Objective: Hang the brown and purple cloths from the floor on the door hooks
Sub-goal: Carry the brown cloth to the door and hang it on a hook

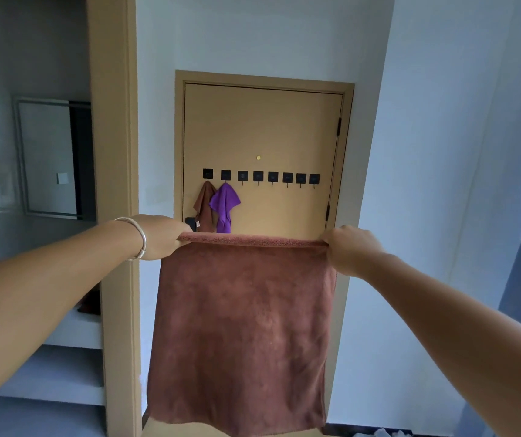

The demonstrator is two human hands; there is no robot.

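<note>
A large brown cloth (243, 329) hangs spread flat in front of me. My left hand (161, 236) pinches its top left corner and my right hand (352, 249) pinches its top right corner, so the top edge is stretched level. Behind it stands a tan door (262, 127) with a row of several black hooks (258, 176). A small brown cloth (205, 206) hangs from the leftmost hook and a purple cloth (224, 206) from the second one. The other hooks are bare. The held cloth hides the door's lower half.
A tan door frame post (112, 184) rises on the left, with grey shelves (57, 370) and a dark brown item (90, 302) beyond it. White walls flank the door. Something white lies on the floor at the bottom right (388, 433).
</note>
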